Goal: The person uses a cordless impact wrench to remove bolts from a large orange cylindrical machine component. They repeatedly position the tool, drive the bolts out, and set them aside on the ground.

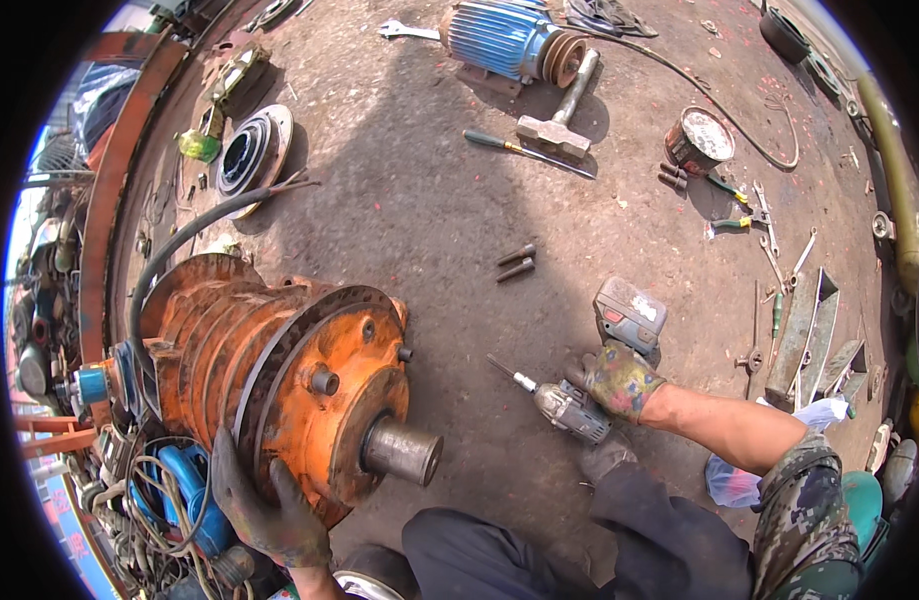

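Orange paint, scuffed and grease-darkened, coats the ribbed, barrel-shaped machine (214, 345) lying on its side on the gritty ground (449, 210) at left. The gloved left hand (274, 515) lies against its round body, fingers extended, gripping nothing. From the machine's end juts a smooth, bare-metal shaft (404, 450). Next come two dark cylindrical pins (516, 262). Farther right, a grey cordless drill (571, 410), slim bit pointing left, sits in the closed, paint-stained, gloved right hand (621, 382).

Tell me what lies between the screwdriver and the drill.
Two metal pins, side by side on the ground, lie between the screwdriver and the drill; the head view shows it.
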`<state>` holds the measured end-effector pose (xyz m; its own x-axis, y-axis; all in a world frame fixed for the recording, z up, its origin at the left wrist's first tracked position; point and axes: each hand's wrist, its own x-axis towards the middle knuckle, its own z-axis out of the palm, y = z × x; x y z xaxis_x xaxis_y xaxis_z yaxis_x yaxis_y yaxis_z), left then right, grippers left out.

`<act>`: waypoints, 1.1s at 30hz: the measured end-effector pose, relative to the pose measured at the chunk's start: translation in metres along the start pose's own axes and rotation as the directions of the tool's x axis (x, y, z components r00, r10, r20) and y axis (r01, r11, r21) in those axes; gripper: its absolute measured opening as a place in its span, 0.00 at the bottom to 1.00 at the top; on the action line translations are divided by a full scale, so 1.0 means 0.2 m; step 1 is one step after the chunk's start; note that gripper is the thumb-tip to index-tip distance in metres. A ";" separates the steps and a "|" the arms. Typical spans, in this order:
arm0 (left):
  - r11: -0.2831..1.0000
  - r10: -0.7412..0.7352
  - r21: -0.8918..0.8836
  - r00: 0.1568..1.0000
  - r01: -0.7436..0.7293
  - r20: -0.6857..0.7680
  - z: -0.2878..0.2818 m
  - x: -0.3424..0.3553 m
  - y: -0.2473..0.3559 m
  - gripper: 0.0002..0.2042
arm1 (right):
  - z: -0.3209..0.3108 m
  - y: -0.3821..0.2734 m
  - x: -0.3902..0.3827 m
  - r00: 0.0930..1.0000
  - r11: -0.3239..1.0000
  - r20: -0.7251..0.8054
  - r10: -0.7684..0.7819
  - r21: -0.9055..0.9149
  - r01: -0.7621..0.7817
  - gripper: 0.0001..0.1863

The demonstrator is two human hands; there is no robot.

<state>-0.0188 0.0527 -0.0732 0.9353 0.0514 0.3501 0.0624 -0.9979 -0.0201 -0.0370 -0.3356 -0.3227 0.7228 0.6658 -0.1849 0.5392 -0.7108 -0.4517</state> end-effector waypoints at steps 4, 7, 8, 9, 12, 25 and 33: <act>1.000 0.013 -0.010 0.999 -0.013 -0.033 0.02 0.00 -0.02 0.29 | -0.17 -0.14 0.08 0.998 1.000 -0.052 -0.030 0.007 0.030 0.27; 0.998 0.058 -0.004 0.998 -0.059 -0.029 0.00 0.02 -0.02 0.27 | -0.31 -0.24 0.14 0.963 0.987 -0.253 -0.092 0.106 0.122 0.27; 0.997 0.077 0.025 0.996 -0.076 -0.042 0.00 0.02 -0.02 0.27 | -0.30 -0.26 0.17 0.929 0.978 -0.355 -0.107 0.131 0.163 0.26; 0.997 0.080 0.013 0.996 -0.079 -0.043 0.00 0.02 -0.02 0.27 | -0.33 -0.27 0.20 0.915 0.971 -0.386 -0.113 0.154 0.185 0.26; 0.996 0.081 -0.018 0.996 -0.082 -0.047 -0.01 0.04 -0.01 0.27 | -0.48 -0.34 0.26 0.887 0.947 -0.443 -0.128 0.211 0.243 0.26; 0.996 0.066 -0.068 0.998 -0.065 0.008 -0.03 0.03 -0.02 0.27 | 0.19 -0.41 0.21 0.938 -0.448 0.275 0.210 0.880 -0.158 0.26; 0.981 0.088 -0.178 0.993 -0.073 0.078 -0.07 0.03 -0.04 0.27 | 0.18 -0.55 0.32 0.879 -0.555 0.424 0.217 0.795 -0.246 0.23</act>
<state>-0.0183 0.0608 -0.0575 0.9615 -0.0340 0.2727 -0.0695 -0.9902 0.1215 -0.0653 -0.2064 -0.3172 0.5692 0.5277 -0.6305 -0.8207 0.4108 -0.3971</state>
